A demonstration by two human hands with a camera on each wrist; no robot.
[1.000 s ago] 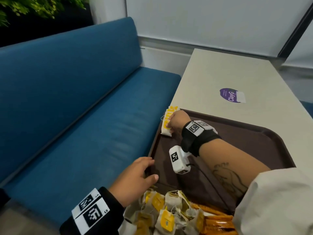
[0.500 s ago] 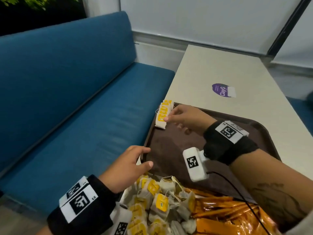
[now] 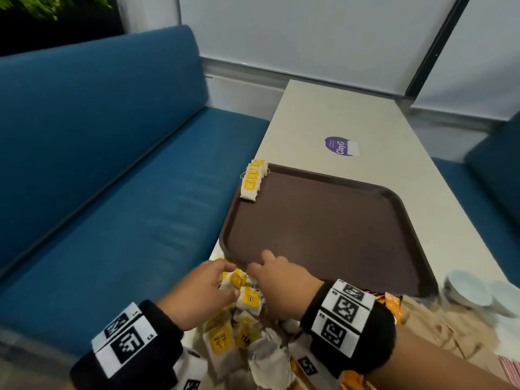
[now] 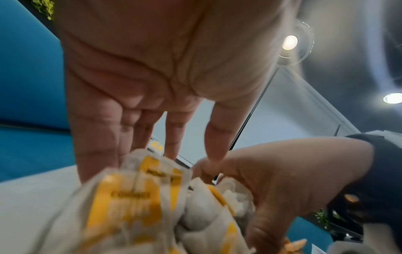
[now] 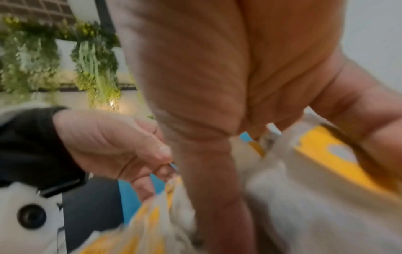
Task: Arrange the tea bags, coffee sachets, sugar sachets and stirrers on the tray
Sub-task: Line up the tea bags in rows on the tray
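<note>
A brown tray lies on the pale table, with a neat row of yellow-tagged tea bags standing at its far left corner. Just in front of the tray's near left corner is a loose pile of tea bags. Both hands are down in that pile, side by side. My left hand pinches a tea bag between thumb and forefinger. My right hand curls its fingers and thumb round another tea bag. Orange coffee sachets and brown sugar sachets lie to the right of the pile.
White cups stand at the table's right edge, near the tray's front right corner. A purple sticker marks the table beyond the tray. A blue bench runs along the left, close to the table edge.
My right hand has left the tea bag row at the tray's far corner and come back to the pile. My left hand has shifted from the tray's edge into the pile.
</note>
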